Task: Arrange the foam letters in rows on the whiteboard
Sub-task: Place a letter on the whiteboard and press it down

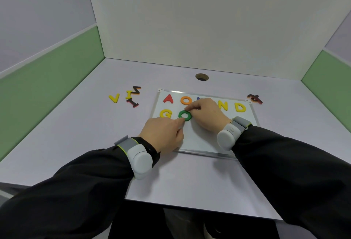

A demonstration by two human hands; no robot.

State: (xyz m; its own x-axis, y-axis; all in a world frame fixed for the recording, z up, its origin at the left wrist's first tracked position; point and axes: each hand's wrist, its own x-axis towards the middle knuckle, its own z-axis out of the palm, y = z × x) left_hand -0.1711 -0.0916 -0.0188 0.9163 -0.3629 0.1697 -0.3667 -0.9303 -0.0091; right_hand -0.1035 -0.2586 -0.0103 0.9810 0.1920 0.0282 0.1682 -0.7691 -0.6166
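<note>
The whiteboard [201, 141] lies flat on the desk. Its top row holds a red A [168, 99], an orange O [186, 100], a yellow N [223, 105] and a yellow D [239, 107]; a blue letter behind my right hand is almost hidden. In the second row sit a yellow G [165, 113] and a green O [184, 115]. My right hand [206, 113] pinches the green O's upper edge. My left hand [165, 132] touches its lower left edge with a fingertip.
Loose letters lie left of the board: a yellow V [114, 98], a yellow I [129, 94], a black-orange Z [136, 90] and a black-red I [132, 102]. Dark red letters [255, 98] sit by the board's top right corner. A cable hole [201, 77] is behind. Walls enclose the desk.
</note>
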